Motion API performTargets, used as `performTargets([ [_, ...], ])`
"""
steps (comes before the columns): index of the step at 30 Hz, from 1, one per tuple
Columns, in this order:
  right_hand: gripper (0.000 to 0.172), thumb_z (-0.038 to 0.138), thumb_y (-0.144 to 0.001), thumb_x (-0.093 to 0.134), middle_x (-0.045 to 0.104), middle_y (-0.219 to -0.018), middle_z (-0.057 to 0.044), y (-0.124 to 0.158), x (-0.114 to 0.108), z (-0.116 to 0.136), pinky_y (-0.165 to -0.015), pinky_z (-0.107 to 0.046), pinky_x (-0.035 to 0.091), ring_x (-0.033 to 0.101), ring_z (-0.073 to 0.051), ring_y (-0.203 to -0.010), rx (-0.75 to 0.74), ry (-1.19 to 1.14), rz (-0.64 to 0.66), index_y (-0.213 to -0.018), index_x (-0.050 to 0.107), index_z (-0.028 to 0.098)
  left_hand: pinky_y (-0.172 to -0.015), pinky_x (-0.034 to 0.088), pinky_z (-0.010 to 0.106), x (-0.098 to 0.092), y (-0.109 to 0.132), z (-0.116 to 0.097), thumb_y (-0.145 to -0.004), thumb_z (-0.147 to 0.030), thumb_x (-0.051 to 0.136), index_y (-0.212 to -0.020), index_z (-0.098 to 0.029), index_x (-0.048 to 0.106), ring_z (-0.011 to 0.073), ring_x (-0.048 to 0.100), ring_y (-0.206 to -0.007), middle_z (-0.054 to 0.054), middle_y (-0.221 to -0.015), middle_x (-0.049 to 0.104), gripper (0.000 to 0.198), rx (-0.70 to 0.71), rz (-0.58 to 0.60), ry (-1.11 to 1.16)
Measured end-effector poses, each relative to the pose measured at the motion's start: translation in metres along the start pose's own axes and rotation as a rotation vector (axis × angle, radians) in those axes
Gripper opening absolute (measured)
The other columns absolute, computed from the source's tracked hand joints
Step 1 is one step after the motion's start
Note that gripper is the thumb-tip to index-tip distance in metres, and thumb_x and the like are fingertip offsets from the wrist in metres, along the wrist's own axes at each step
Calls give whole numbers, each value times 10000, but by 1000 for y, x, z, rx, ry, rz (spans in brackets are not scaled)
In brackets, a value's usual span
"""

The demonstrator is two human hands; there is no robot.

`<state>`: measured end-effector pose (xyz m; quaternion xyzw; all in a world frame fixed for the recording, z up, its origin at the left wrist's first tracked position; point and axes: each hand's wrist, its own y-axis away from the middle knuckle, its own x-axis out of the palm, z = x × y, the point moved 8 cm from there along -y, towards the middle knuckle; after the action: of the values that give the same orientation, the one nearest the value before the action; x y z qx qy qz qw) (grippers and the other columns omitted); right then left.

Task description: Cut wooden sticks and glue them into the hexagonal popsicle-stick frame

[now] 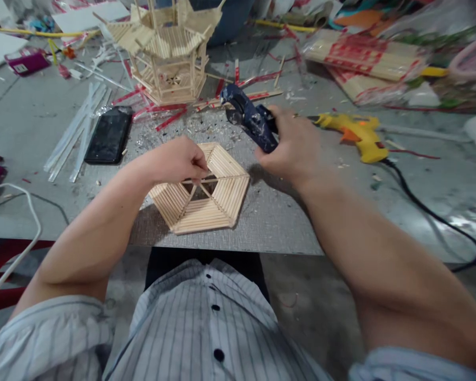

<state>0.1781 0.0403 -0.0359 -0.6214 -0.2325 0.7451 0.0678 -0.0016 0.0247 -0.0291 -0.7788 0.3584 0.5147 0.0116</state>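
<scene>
A hexagonal panel of thin wooden sticks (202,216) lies near the table's front edge, with spokes meeting over an open centre. My left hand (178,161) is closed in a pinch at that centre; whatever sits between the fingertips is hidden. To the right of the panel, my right hand (291,143) is wrapped round a dark blue hand tool (254,119) with a worn, pale-spotted head. The tool is raised and tilted, its head pointing up and left; its exact kind is unclear. The right hand is slightly blurred.
A pagoda-like stick model (170,58) stands at the back. A yellow glue gun (355,132) with a black cord lies at right. Clear glue sticks (77,129) and a black phone (109,135) lie at left. Bagged sticks (365,58) and red wrapper scraps (170,119) lie behind.
</scene>
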Motion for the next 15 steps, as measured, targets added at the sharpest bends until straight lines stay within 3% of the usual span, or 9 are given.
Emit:
performTargets([
  [5, 691, 305, -713, 617, 608, -1262, -146, 0, 1, 4, -910, -492, 475, 587, -346, -1119, 58, 33, 107, -1369, 444, 173, -678, 371, 236, 9, 6, -10, -784, -286, 590, -837, -155, 748, 116, 587, -675, 6, -720, 699, 212, -18, 85, -191],
  [15, 698, 296, -720, 607, 601, -1276, -183, -1, -2, 9, -936, -492, 467, 578, -354, -1153, 39, 46, 137, -1375, 443, 119, -626, 331, 228, 25, 5, -16, -785, -277, 614, -831, -151, 766, 91, 529, -611, 10, -711, 694, 203, 43, 172, -287],
])
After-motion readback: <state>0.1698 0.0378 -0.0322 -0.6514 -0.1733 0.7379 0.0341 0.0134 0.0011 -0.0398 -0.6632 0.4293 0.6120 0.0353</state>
